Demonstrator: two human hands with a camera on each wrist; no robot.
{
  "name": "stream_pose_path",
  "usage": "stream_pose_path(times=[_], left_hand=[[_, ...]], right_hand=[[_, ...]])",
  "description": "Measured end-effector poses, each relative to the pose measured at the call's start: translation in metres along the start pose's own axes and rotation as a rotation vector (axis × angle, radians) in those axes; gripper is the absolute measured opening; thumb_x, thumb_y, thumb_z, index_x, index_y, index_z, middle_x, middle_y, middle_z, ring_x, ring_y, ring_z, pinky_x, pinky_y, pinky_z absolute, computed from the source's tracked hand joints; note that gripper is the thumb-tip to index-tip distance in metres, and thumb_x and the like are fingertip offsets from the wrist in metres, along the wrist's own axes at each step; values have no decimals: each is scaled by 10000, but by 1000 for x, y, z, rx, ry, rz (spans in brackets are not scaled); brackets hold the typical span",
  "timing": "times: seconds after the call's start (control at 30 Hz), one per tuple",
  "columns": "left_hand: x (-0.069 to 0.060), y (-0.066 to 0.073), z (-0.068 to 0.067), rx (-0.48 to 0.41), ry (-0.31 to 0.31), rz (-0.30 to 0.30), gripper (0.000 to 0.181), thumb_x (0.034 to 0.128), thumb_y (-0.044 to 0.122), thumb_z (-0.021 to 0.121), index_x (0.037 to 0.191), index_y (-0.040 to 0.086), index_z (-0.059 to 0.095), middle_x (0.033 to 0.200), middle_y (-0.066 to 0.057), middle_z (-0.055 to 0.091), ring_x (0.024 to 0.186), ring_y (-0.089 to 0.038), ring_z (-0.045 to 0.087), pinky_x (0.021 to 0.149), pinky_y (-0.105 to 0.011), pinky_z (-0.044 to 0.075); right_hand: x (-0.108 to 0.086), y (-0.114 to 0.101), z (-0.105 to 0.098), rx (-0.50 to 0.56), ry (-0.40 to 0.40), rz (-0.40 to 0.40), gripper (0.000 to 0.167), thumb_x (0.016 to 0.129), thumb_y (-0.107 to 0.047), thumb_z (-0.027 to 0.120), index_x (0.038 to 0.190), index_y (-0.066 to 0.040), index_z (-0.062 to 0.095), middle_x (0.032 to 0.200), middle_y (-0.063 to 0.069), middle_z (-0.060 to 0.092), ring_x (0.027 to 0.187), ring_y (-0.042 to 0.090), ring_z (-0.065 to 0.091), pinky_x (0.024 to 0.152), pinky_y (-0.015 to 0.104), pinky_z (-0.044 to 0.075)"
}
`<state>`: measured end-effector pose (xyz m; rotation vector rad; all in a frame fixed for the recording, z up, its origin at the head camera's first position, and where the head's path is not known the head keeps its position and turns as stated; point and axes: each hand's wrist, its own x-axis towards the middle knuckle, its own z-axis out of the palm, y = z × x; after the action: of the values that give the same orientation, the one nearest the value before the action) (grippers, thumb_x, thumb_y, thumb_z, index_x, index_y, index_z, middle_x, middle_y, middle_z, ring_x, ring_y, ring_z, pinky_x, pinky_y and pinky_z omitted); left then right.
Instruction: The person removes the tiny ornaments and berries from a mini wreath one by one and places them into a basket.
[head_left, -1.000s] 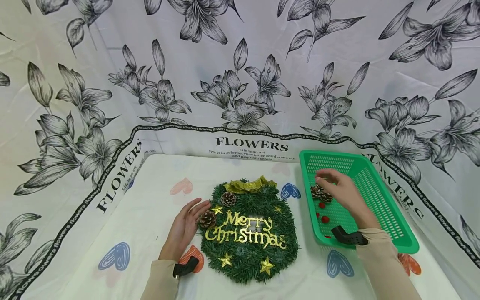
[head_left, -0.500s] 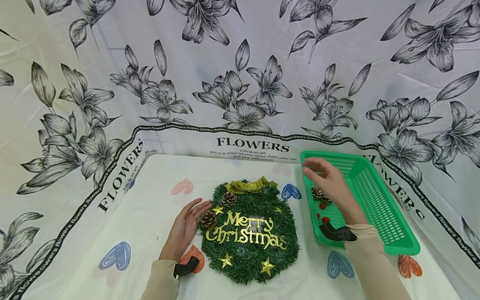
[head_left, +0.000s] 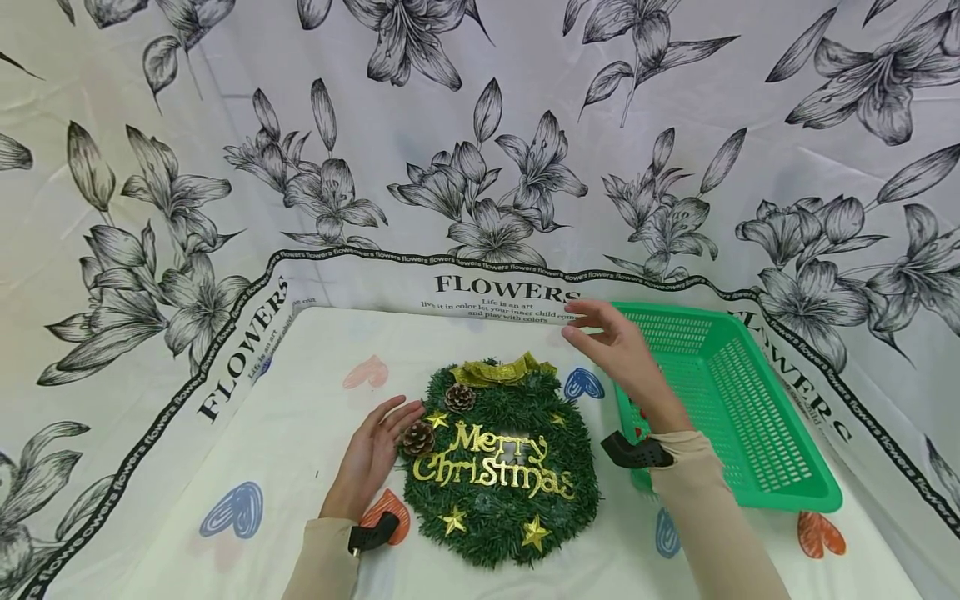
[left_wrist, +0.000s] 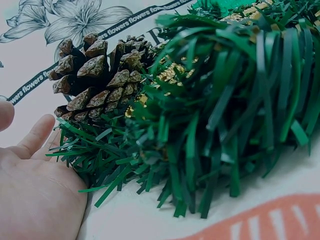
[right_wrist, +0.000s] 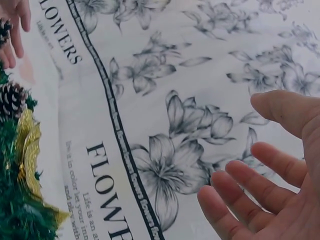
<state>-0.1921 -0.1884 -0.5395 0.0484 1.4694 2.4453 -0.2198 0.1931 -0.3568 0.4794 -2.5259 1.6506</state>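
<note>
A green Christmas wreath (head_left: 510, 533) lies on the table, with a gold "Merry Christmas" sign (head_left: 491, 473), gold stars (head_left: 534, 533) and a gold ribbon (head_left: 498, 372) on it. Two pine cones sit along its upper left, one at the edge (left_wrist: 97, 75) and one near the ribbon (head_left: 460, 397). My left hand (head_left: 365, 462) rests palm-up against that left edge, fingers extended beside the lower pine cone. Held in the air between wreath and basket, my right hand (head_left: 626, 354) has its fingers loosely spread. Nothing shows between them in the right wrist view.
At the right stands a green plastic basket (head_left: 787, 496). Small red balls (head_left: 640, 432) show at its left side, partly covered by my right forearm and hand. A flower-printed curtain (head_left: 495, 167) rises behind the table, and the tablecloth bears printed hearts (head_left: 231, 510).
My right hand has moved left and away from over the basket, toward the wreath, with nothing seen in it. My left hand and the wreath have stayed in place.
</note>
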Motion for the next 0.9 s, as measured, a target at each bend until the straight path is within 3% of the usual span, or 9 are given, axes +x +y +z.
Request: stream_pose_path(times=[0.43,0.63,0.9], left_hand=[[-1,-1,0,-12,-2,21,635,1119,442,302,1600,42,197,1604,-183,398,1382,-154,535,1247,-595,-129],[-1,1,2,-1,-2,21,626,1121,442,288,1602,51,202,1615,-191,375,1399,-167,518,1252,-588,-119],[-2,1,2,-2,-4,17,636,1122,440,288,1600,33,186,1613,-195,377,1423,-195,493,1260,-575,-101]], right_hand=[[23,-7,35,26,-74,-60,476,1006,-249,655,1452,-153,519,1436,95,555,1273,315,560,1044,510,484],[31,-7,47,64,-88,-84,490,1002,-215,657,1458,-109,510,1451,151,530,1294,346,544,1060,510,481],[42,0,64,81,-113,-67,482,997,-216,667,1450,-140,520,1459,111,532,1307,336,554,1065,476,497]])
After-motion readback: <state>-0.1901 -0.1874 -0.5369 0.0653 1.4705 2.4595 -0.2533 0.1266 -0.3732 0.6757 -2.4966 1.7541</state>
